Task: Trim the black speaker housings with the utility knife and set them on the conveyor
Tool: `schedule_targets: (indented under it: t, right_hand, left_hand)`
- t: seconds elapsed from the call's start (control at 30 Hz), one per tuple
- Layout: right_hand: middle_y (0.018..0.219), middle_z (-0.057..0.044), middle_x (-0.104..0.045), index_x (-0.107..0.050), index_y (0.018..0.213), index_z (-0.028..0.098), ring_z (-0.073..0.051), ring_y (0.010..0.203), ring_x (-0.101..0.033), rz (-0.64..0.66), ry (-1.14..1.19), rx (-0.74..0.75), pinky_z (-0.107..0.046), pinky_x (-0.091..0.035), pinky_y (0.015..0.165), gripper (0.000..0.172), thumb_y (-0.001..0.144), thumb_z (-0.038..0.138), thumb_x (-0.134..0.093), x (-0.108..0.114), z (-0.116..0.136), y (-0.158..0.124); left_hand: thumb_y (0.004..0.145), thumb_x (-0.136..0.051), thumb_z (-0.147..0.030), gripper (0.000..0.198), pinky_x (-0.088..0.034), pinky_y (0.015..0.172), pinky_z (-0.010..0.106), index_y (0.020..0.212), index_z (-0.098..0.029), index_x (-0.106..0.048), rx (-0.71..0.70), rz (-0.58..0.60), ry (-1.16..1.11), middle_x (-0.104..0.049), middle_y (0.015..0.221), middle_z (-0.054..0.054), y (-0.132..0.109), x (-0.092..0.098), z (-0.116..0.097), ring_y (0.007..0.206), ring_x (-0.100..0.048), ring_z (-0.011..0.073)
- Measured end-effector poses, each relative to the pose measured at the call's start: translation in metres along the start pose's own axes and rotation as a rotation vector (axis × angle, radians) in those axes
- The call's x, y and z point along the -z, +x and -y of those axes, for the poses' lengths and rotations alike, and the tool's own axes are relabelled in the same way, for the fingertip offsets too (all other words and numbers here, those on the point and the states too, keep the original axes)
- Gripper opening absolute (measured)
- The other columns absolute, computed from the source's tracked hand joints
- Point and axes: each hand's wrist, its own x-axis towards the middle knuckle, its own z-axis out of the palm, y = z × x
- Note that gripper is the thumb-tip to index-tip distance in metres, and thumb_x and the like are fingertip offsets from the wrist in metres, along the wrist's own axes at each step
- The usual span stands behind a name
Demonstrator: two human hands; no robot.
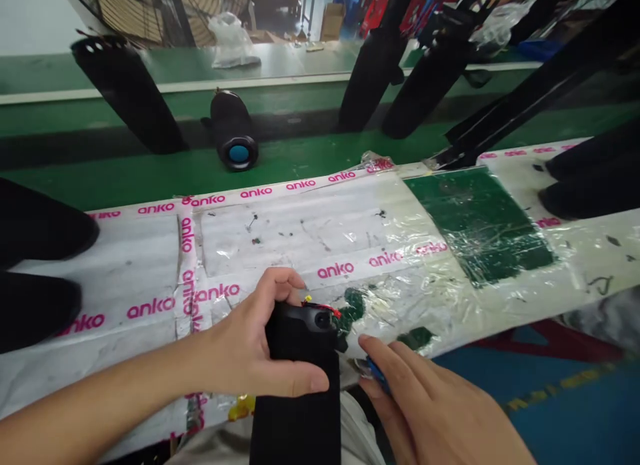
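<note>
My left hand is wrapped over the top of a black speaker body, its thumb pressed along the near face. At that top end there is a dark round hole. A thin red wire with a small yellow connector comes out there. Close by on the right, my right hand is closed, thumb against fingers, on a small blue and silvery piece. Most of that piece is hidden by the fingers, so its kind cannot be made out. It is near the speaker body's right side; contact is unclear.
A taped white work surface with dark scraps lies ahead. Behind, on the green bench, are a black speaker with a blue end and several black tubes. More dark cylinders lie left and right. A clear bag sits farther back.
</note>
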Motion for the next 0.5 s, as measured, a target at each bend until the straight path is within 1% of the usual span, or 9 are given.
schedule_targets:
  t: [0.07, 0.13, 0.2, 0.27, 0.37, 0.5]
  right_hand:
    - [0.079, 0.0, -0.066, -0.052, 0.123, 0.018, -0.015, 0.057, -0.065, 0.036, -0.116, 0.076, -0.028, -0.047, 0.045, 0.03, 0.109, 0.023, -0.026, 0.005, -0.002, 0.01]
    - [0.08, 0.0, -0.062, -0.052, 0.125, 0.018, -0.015, 0.058, -0.062, 0.093, -0.137, 0.101, -0.029, -0.045, 0.045, 0.031, 0.107, 0.019, -0.026, 0.008, -0.003, 0.015]
    - [0.081, 0.0, -0.061, -0.052, 0.127, 0.018, -0.015, 0.06, -0.062, 0.123, -0.136, 0.128, -0.03, -0.044, 0.046, 0.034, 0.104, 0.017, -0.027, 0.009, -0.005, 0.017]
    - [0.081, 0.001, -0.059, -0.053, 0.126, 0.019, -0.015, 0.06, -0.061, 0.149, -0.132, 0.128, -0.031, -0.044, 0.046, 0.035, 0.101, 0.014, -0.029, 0.01, -0.006, 0.018]
    - [0.082, 0.002, -0.06, -0.053, 0.124, 0.02, -0.014, 0.06, -0.061, 0.189, -0.132, 0.118, -0.031, -0.043, 0.047, 0.034, 0.098, 0.013, -0.032, 0.01, -0.008, 0.02]
    - [0.086, 0.001, -0.063, -0.053, 0.126, 0.02, -0.014, 0.063, -0.063, 0.175, -0.129, 0.151, -0.03, -0.045, 0.048, 0.033, 0.099, 0.017, -0.035, 0.01, -0.011, 0.022]
  left_hand:
    - [0.076, -0.088, -0.046, 0.07, -0.047, 0.066, 0.025, 0.121, -0.028, -0.039, 0.016, 0.005, 0.026, -0.054, 0.109, 0.002, 0.002, -0.001, -0.001, 0.082, -0.053, 0.0138]
    - [0.073, -0.088, -0.049, 0.061, -0.045, 0.065, 0.026, 0.11, -0.025, -0.046, 0.006, -0.022, 0.075, -0.055, 0.102, 0.002, 0.004, 0.0, -0.003, 0.084, -0.05, 0.0159]
    - [0.072, -0.088, -0.05, 0.057, -0.045, 0.066, 0.027, 0.105, -0.024, -0.049, -0.023, -0.029, 0.092, -0.055, 0.101, 0.003, 0.006, 0.001, -0.004, 0.087, -0.05, 0.0178]
    - [0.072, -0.088, -0.049, 0.057, -0.045, 0.066, 0.027, 0.105, -0.024, -0.05, -0.033, -0.009, 0.095, -0.055, 0.101, 0.003, 0.008, 0.002, -0.003, 0.086, -0.05, 0.0178]
    - [0.071, -0.088, -0.048, 0.059, -0.044, 0.063, 0.025, 0.108, -0.024, -0.049, 0.0, 0.022, 0.104, -0.056, 0.097, 0.002, 0.01, 0.005, -0.001, 0.079, -0.049, 0.0157]
    - [0.071, -0.088, -0.047, 0.056, -0.042, 0.06, 0.024, 0.105, -0.024, -0.049, 0.016, 0.059, 0.113, -0.055, 0.092, -0.001, 0.012, 0.007, 0.0, 0.075, -0.048, 0.014]
